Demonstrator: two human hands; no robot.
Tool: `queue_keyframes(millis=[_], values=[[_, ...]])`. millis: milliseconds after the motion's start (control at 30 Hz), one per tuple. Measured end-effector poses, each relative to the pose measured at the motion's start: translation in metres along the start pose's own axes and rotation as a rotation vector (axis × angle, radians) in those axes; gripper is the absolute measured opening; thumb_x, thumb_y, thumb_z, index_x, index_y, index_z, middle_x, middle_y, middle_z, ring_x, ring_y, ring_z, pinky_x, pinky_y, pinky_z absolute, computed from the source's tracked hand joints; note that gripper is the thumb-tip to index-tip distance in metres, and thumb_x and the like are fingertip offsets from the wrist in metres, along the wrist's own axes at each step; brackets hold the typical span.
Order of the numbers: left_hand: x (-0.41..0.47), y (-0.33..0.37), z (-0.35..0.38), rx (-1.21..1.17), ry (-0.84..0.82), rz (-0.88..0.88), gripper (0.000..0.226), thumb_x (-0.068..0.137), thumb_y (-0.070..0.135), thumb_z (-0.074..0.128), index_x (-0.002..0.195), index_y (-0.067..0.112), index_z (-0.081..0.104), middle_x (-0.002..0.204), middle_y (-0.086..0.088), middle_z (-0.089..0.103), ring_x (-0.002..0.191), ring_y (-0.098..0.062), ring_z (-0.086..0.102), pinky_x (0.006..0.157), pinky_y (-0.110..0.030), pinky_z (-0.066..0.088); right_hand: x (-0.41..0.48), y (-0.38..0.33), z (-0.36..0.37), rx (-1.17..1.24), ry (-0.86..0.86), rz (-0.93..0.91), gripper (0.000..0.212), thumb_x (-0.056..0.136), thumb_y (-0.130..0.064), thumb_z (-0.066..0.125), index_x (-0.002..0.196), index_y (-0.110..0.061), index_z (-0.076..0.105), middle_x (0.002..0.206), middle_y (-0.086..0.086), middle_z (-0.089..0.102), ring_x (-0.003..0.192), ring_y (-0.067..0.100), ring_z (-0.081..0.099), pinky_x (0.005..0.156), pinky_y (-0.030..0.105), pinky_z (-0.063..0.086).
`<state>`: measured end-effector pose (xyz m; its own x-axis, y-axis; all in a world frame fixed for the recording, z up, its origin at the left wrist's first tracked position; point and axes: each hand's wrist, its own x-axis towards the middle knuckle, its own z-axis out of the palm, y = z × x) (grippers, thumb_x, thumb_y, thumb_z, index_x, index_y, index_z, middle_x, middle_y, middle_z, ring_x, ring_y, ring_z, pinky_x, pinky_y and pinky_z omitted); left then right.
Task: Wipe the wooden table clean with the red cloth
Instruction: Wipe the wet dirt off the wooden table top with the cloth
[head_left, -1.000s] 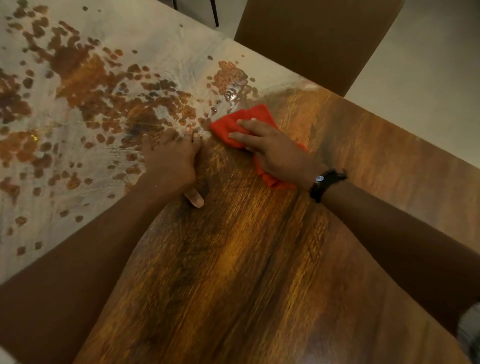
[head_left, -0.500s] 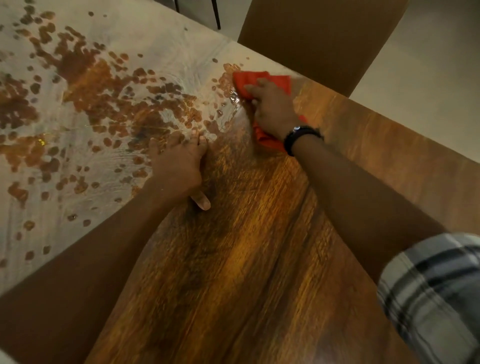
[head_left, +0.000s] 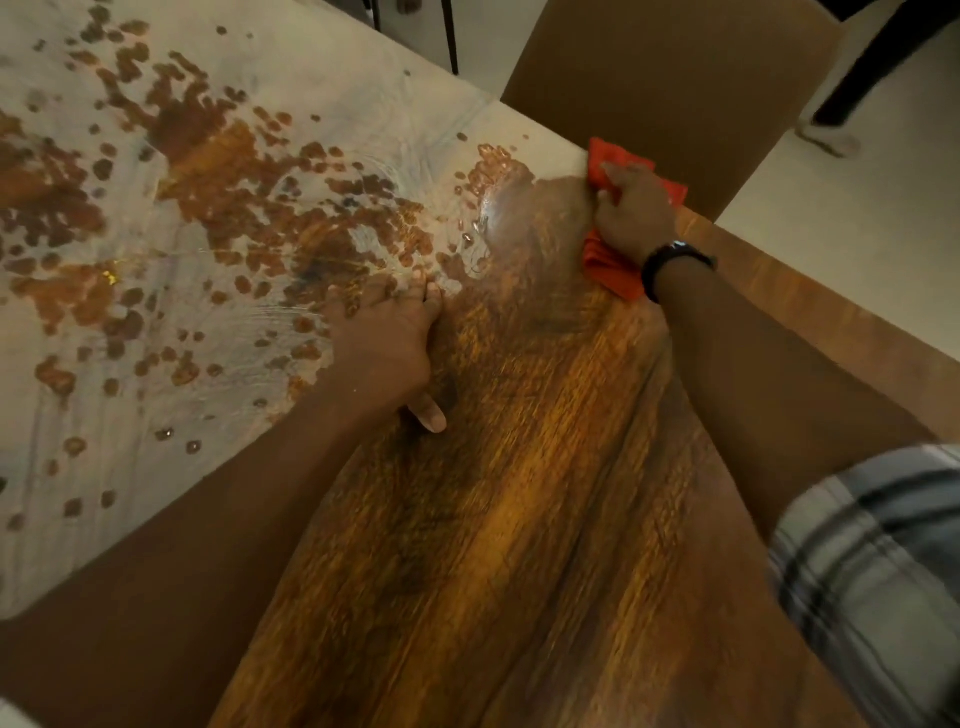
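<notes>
Cloth first: the red cloth (head_left: 609, 266) lay bunched at the far edge of the wooden table (head_left: 519, 519), just before a chair back (head_left: 675, 78); my right hand (head_left: 635, 218) sat on top, fingers bent over the fabric and pinning it to the wood; soft, light and limp, it would fold and slide wherever pushed, so I judged the best hold a palm on its middle with loose corners gathered under; my left hand (head_left: 384, 345) lay flat, fingers straight, at the border of the pale blotched film (head_left: 130, 364); no container showed.
</notes>
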<state>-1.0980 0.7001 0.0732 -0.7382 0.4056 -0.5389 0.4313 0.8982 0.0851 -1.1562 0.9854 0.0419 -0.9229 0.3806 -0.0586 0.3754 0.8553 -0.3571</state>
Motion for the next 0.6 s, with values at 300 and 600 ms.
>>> queue_keyframes(millis=[300,600], values=[[-0.004,-0.002,0.001,0.001,0.000,0.028,0.144,0.044,0.060,0.087,0.156,0.027,0.003,0.165,0.004,-0.001,0.150,-0.028,-0.006,0.116,-0.065,0.002,-0.125,-0.050,0.038,0.054,-0.154,-0.447,0.043,0.101,-0.027,0.043,0.144,-0.027,0.044,0.157,0.003,0.033,0.147,0.025,0.025,0.120,0.047,0.021],[0.006,-0.014,0.007,-0.087,0.020,0.069,0.148,0.041,0.064,0.086,0.156,0.030,0.000,0.164,0.006,-0.005,0.150,-0.028,-0.012,0.113,-0.069,-0.001,-0.072,-0.018,0.009,-0.001,-0.054,-0.119,0.044,0.103,-0.023,0.040,0.147,-0.023,0.038,0.159,0.010,0.027,0.147,0.027,0.023,0.120,0.047,0.020]])
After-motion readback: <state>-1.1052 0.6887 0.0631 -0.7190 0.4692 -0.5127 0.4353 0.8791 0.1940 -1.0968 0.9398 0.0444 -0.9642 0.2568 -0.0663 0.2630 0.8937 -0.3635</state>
